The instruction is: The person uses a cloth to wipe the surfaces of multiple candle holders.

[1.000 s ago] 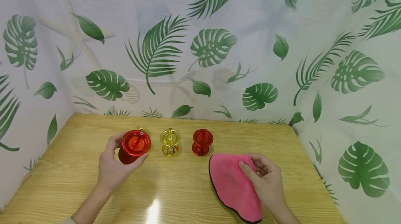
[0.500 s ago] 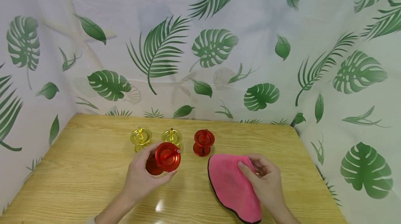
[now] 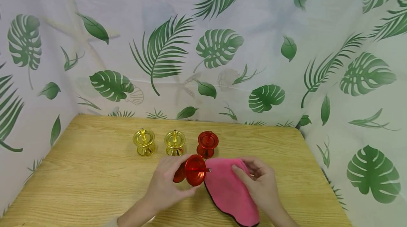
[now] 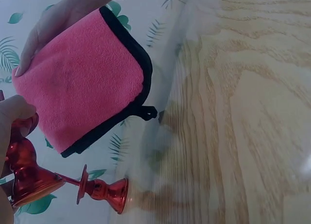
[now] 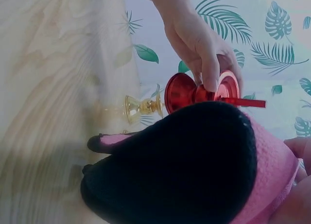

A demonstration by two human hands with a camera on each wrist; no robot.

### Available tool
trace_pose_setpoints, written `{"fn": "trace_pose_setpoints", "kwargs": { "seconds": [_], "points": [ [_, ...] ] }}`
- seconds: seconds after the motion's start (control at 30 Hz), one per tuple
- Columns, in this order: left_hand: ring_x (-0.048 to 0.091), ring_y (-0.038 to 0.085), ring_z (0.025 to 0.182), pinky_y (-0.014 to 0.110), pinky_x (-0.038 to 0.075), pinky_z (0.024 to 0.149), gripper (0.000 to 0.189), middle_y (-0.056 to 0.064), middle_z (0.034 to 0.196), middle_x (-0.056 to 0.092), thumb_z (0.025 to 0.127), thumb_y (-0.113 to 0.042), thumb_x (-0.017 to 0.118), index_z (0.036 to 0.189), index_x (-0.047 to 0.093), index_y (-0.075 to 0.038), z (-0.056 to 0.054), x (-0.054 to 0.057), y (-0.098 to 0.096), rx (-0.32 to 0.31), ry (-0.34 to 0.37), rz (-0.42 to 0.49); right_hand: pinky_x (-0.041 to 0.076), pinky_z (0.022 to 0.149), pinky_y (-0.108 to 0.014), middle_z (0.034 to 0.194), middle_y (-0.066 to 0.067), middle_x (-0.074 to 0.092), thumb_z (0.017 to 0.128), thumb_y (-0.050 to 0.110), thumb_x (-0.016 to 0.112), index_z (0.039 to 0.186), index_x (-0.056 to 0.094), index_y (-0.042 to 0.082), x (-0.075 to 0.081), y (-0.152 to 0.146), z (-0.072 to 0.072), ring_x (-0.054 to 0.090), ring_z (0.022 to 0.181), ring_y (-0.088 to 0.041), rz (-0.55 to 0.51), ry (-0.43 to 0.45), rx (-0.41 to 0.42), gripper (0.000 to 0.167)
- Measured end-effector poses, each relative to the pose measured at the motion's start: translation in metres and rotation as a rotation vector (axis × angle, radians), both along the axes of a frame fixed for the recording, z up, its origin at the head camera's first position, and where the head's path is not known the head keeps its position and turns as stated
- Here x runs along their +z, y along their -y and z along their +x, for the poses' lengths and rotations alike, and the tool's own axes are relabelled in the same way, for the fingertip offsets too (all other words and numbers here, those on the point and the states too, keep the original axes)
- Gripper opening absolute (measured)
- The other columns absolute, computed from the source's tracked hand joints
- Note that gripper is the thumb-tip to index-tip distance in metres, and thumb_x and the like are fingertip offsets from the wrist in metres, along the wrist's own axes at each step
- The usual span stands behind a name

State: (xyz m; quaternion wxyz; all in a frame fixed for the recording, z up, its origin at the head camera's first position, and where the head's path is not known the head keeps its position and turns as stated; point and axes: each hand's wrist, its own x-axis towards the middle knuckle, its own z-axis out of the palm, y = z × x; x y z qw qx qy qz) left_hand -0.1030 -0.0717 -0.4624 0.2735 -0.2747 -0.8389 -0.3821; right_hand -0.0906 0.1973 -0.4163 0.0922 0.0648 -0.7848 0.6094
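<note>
My left hand (image 3: 165, 184) grips a shiny red candle holder (image 3: 194, 172) around its stem, tipped over so that its dish and central spike point right. In the right wrist view the spiked red candle holder (image 5: 180, 93) lies sideways in the fingers, just above the cloth's dark edge. A pink cloth (image 3: 229, 188) with black trim hangs folded from my right hand (image 3: 259, 184), pinched between thumb and fingers. The spike's tip overlaps the cloth's left edge in the head view. The left wrist view shows the pink cloth (image 4: 92, 78) close beside the held holder.
Behind the hands, a gold candle holder (image 3: 143, 138), a second gold candle holder (image 3: 175, 142) and a red candle holder (image 3: 207, 144) stand upright in a row on the wooden table (image 3: 79, 170). A leaf-patterned sheet (image 3: 178, 43) encloses the back and sides.
My left hand has carried the red candle holder rightward and toward me, tilting it over beside the cloth. The right hand and cloth have shifted slightly left. The left gold holder is now uncovered.
</note>
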Motion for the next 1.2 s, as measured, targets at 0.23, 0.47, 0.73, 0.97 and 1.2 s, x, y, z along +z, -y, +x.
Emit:
{"fn": "trace_pose_setpoints", "kwargs": {
  "seconds": [0.23, 0.47, 0.73, 0.97, 1.2],
  "points": [
    [0.066, 0.014, 0.102, 0.040, 0.054, 0.093, 0.082, -0.006, 0.109, 0.075, 0.063, -0.033, 0.098, 0.137, 0.065, -0.017, 0.001, 0.001, -0.012, -0.029, -0.100, -0.082, 0.064, 0.066, -0.030, 0.093, 0.011, 0.078, 0.095, 0.008, 0.077, 0.112, 0.073, 0.000, 0.006, 0.008, -0.001, 0.074, 0.081, -0.008, 0.006, 0.073, 0.081, 0.019],
    [0.066, 0.015, 0.098, 0.040, 0.054, 0.095, 0.081, -0.004, 0.105, 0.074, 0.062, -0.037, 0.099, 0.133, 0.067, -0.015, 0.003, -0.001, -0.019, -0.012, -0.216, -0.176, 0.064, 0.071, -0.029, 0.099, 0.001, 0.080, 0.094, 0.013, 0.079, 0.111, 0.076, 0.006, 0.007, 0.018, -0.002, 0.074, 0.087, -0.007, 0.044, 0.124, 0.148, 0.019],
    [0.064, 0.013, 0.094, 0.037, 0.052, 0.094, 0.083, -0.005, 0.101, 0.072, 0.058, -0.041, 0.100, 0.131, 0.069, -0.016, 0.004, -0.001, -0.019, -0.010, -0.257, -0.249, 0.062, 0.078, -0.022, 0.103, 0.000, 0.081, 0.091, 0.014, 0.082, 0.110, 0.078, 0.018, 0.003, 0.029, 0.004, 0.073, 0.090, -0.003, 0.221, -0.048, 0.172, 0.020],
    [0.065, 0.011, 0.094, 0.034, 0.052, 0.094, 0.085, -0.007, 0.102, 0.073, 0.057, -0.040, 0.100, 0.133, 0.070, -0.016, 0.006, 0.007, -0.019, -0.013, -0.242, -0.290, 0.060, 0.083, -0.015, 0.100, -0.002, 0.080, 0.097, 0.010, 0.076, 0.109, 0.075, 0.011, -0.010, 0.034, 0.007, 0.076, 0.086, -0.010, 0.448, -0.647, 0.214, 0.013],
    [0.064, 0.010, 0.094, 0.036, 0.053, 0.096, 0.087, -0.007, 0.105, 0.076, 0.057, -0.047, 0.101, 0.132, 0.071, -0.016, 0.011, 0.017, -0.016, -0.050, -0.221, -0.330, 0.063, 0.086, -0.025, 0.103, 0.003, 0.080, 0.109, 0.030, 0.057, 0.109, 0.077, 0.014, -0.007, 0.025, 0.003, 0.075, 0.094, -0.013, 0.667, -0.930, 0.326, 0.026]
  ]
}}
